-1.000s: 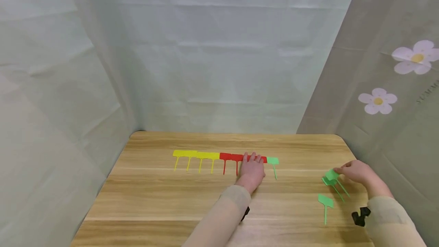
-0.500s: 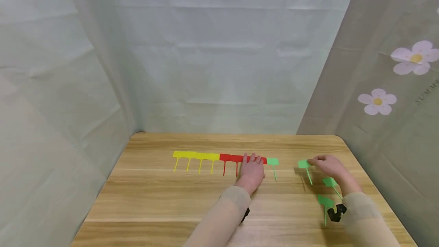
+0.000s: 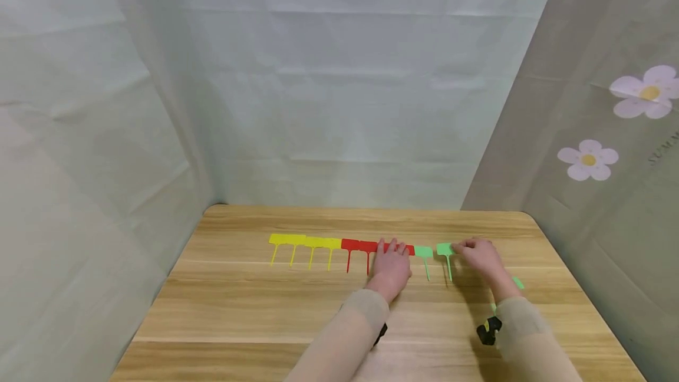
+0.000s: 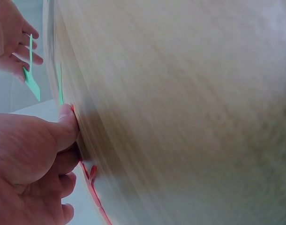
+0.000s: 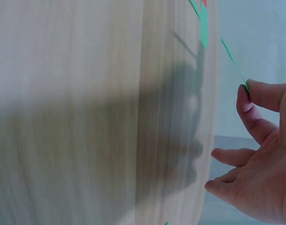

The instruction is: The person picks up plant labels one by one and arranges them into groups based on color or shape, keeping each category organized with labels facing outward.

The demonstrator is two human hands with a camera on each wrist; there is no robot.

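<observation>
Flat T-shaped plant labels lie in a row across the table: several yellow labels (image 3: 286,239) at the left, several red labels (image 3: 350,244) in the middle, then one green label (image 3: 423,251) at the right end. My left hand (image 3: 391,269) rests over the red part with fingers spread, covering some of it. Between thumb and index finger, my right hand (image 3: 480,257) pinches another green label (image 3: 444,249) by its head, just right of the row and a small gap away. In the right wrist view this held label (image 5: 232,56) hangs above the tabletop, its other fingers apart.
Two loose green labels lie by the right forearm: the farther label (image 3: 518,283) shows only a corner, and the nearer label (image 3: 494,309) is mostly hidden. The wooden table (image 3: 239,305) meets a pale cloth backdrop (image 3: 339,111) behind and at both sides.
My right hand has lifted a green label from the loose ones at the right and carried it leftward toward the row's green end. The left hand has stayed in place.
</observation>
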